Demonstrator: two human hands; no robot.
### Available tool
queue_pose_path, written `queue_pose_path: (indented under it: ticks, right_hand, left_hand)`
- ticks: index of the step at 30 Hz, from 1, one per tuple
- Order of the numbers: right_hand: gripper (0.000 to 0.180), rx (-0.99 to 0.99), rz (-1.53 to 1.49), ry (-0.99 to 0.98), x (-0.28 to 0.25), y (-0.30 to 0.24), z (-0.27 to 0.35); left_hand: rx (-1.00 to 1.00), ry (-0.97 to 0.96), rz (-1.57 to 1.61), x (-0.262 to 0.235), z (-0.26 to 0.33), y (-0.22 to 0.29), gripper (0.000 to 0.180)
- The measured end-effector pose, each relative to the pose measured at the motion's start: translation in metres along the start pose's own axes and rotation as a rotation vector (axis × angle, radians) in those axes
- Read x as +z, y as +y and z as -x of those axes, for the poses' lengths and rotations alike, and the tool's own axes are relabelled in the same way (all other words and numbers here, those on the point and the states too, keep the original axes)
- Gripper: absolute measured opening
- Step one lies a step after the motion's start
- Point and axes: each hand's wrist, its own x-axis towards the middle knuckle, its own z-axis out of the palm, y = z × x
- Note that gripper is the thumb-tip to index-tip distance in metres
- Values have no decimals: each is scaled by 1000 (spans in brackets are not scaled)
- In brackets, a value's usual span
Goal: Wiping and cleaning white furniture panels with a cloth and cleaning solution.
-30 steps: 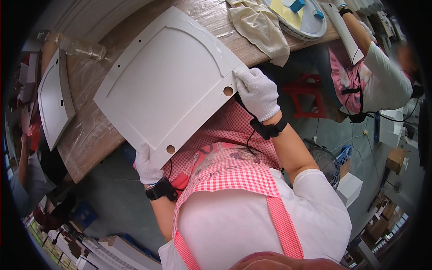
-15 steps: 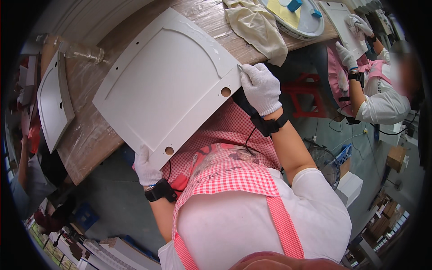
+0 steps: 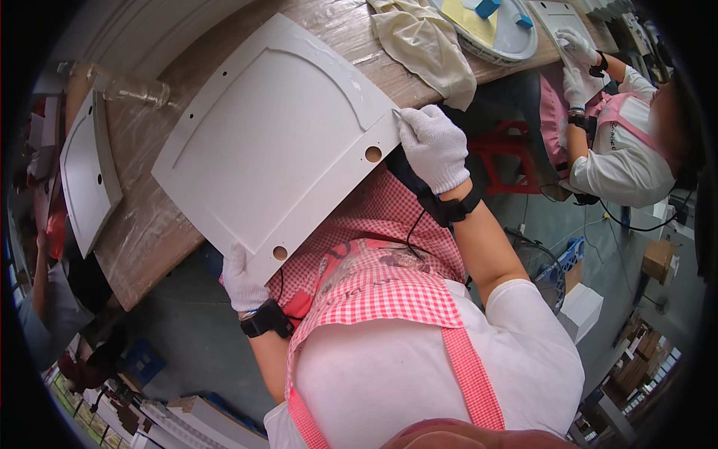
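Observation:
A large white panel [image 3: 262,142] with a raised curved border rests tilted across the table's near edge. Two large round holes run along its near strip, and small dark holes dot its left side. White knitted gloves cover both my hands. My left hand [image 3: 243,280] grips the panel's near left corner, the thumb on top and the other fingers mostly hidden. At the right corner, my right hand [image 3: 435,146] is closed with its fingertips on the edge. A small thin sliver shows by those fingertips; I cannot make out what it is.
Another white panel [image 3: 88,176] leans at the table's left end, near a clear plastic bottle [image 3: 138,90]. A cream cloth [image 3: 422,45] hangs over the wooden table [image 3: 161,239] beside a round tub lid with blue blocks [image 3: 488,9]. A co-worker [image 3: 628,142] and red stool [image 3: 508,153] are right.
My hands and the panel have shifted only very slightly. At the right, the co-worker's hands have moved closer together over their own panel.

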Motion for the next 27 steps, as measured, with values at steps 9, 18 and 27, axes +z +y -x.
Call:
queue_pose_path:
  ticks: [9,18,27]
  right_hand:
    - [15,25,46,-15,0,-1,-3]
    - [18,23,42,-60,-1,-9,-1]
    - [19,-42,-2,-54,0,-13,1]
  left_hand:
    - [5,30,3,-2,0,-1,46]
    - [-13,40,20,-6,-1,-3,45]
    - [3,31,-9,-5,-1,-2,45]
